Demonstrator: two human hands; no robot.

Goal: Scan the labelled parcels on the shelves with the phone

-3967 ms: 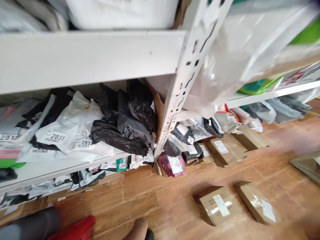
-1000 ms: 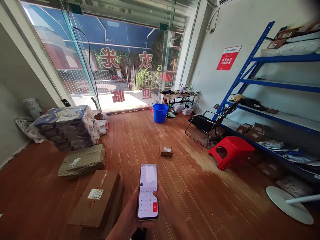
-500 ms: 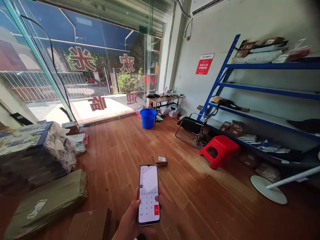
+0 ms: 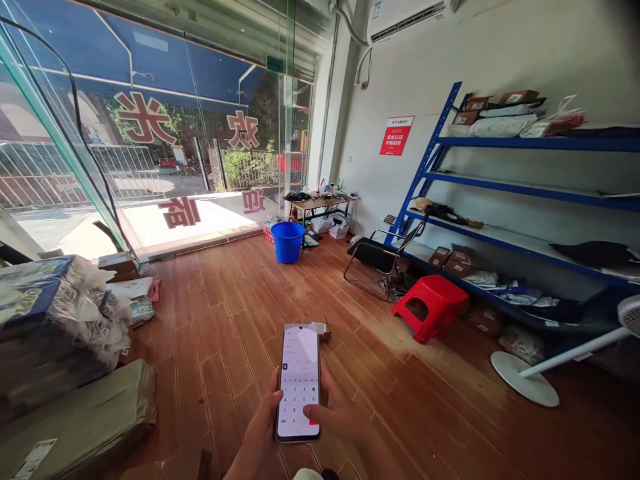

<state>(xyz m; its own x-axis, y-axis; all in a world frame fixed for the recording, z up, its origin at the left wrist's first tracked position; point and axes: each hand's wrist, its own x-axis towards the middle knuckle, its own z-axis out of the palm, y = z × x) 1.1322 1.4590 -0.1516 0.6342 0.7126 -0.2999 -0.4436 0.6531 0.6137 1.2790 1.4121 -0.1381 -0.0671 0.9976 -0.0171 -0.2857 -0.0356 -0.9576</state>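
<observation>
A smartphone (image 4: 296,363) is held upright in front of me, its lit screen showing a number keypad below a pale page. My left hand (image 4: 263,423) wraps round its left side, with the thumb along the left edge of the keys. On the other side my right hand (image 4: 340,407) grips the phone, and its thumb lies over the lower right keys, close to a red button. Just beyond the phone's top edge, partly covered by it, a small cardboard box (image 4: 324,333) with a white label rests on the wooden floor (image 4: 225,347).
Wrapped parcels (image 4: 55,307) and a large green-brown package (image 4: 95,420) lie at left. Ahead stands a blue bucket (image 4: 288,243) near a cluttered table (image 4: 325,202). To the right are a folding chair (image 4: 375,257), red stool (image 4: 433,303), blue shelving (image 4: 500,179) and a white fan stand (image 4: 525,379).
My right thumb has moved down from the upper right keys to the lower right ones. The camera view has turned slightly right, and the phone now overlaps the small box.
</observation>
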